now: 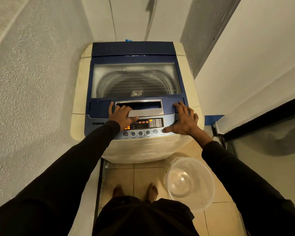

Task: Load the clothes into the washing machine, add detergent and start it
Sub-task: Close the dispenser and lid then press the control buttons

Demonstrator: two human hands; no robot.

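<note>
Nearest you, the clear round plastic basin (189,183) stands on the beige tiled floor (148,174), in front of the washing machine and toward its right corner; it appears to hold nothing. Expect it to be light, thin-walled and slippery; take it by the rim.

Next comes the cream-bodied, blue-topped top-loading washing machine (136,92), standing in the narrow recess between the rough plastered wall (32,74) and the smooth white wall (245,57). Your right hand (184,120) lies spread, fingers straight, over the right end of the glossy control panel (141,126), thumb at the row of round buttons (140,133); amber indicators are lit. Your left hand (122,114) rests on the panel's left part, fingers bent into the silver recessed lid handle (140,108); whether they pinch the handle cannot be told.

Beyond the panel, the blue-framed transparent lid (134,79) lies closed. Judge it rigid, hinged at the far edge and moderately light; lift it only at the handle. Through it the ribbed metal drum shows; clothes inside cannot be confirmed
</note>
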